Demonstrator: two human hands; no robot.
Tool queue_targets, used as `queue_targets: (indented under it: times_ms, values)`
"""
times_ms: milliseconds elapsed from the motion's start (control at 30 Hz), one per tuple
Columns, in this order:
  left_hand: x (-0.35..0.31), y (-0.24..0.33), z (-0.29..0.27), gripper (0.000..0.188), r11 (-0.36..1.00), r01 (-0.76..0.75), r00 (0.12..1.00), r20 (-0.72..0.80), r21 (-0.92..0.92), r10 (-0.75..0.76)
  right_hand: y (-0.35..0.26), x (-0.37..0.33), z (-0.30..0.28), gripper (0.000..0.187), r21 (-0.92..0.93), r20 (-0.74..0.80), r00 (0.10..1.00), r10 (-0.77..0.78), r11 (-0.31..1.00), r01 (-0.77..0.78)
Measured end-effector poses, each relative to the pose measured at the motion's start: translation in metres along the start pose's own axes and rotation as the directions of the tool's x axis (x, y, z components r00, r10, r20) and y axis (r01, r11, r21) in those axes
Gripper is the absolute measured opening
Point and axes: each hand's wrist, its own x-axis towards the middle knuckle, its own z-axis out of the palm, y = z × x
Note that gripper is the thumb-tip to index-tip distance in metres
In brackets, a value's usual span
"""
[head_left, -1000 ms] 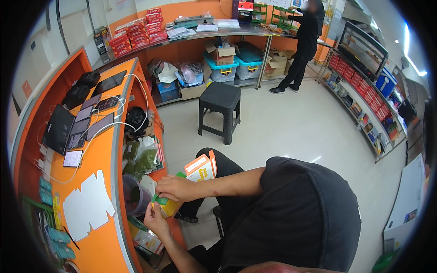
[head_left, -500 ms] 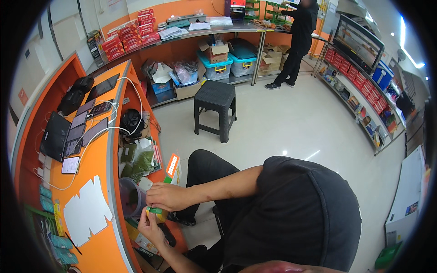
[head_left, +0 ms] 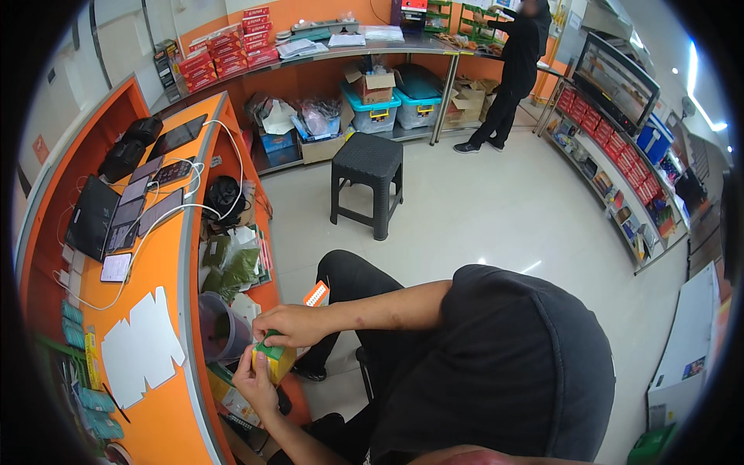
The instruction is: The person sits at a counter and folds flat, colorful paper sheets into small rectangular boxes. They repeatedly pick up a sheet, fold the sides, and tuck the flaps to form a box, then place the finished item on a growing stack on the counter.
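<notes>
Both my hands are closed on a small green and yellow box [head_left: 277,362] beside the orange counter. My left hand [head_left: 256,382] grips its near-left side, with the thumb along the face. From above, my right hand [head_left: 297,325] has its fingers bent onto the green top. My palm and fingers hide part of the box. Just beyond my right wrist, an orange and white printed piece [head_left: 316,294] shows by my knee. A clear plastic bucket [head_left: 221,325] stands left of my hands.
On the orange counter [head_left: 167,267] lie phones, cables, a laptop [head_left: 89,217] and a white cut sheet [head_left: 142,349]. Green packets [head_left: 236,267] fill the shelf below. A black stool [head_left: 367,182] stands ahead. Another person [head_left: 518,70] works at the far counter.
The box has turned and come further into view between my hands. My right thumb and fingers have shifted onto its green top. The view has tilted slightly.
</notes>
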Motion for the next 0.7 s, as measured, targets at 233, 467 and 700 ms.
queue_targets:
  times_ms: [233,467,700]
  values:
    - [-0.002,-0.001,-0.004,0.030,1.000,-0.003,1.000,0.021,0.025,0.002,-0.006,-0.006,-0.009,0.016,-0.040,0.034,0.998,-0.051,0.998,0.053]
    - [-0.003,0.011,0.001,0.030,0.999,0.031,0.999,0.042,0.010,-0.032,-0.006,-0.007,-0.007,0.014,-0.105,0.032,0.994,-0.104,0.989,0.107]
    - [-0.005,0.023,0.000,0.023,0.997,0.014,0.991,0.133,0.076,-0.024,-0.003,-0.003,-0.012,0.026,0.053,0.172,0.980,0.100,0.992,-0.110]
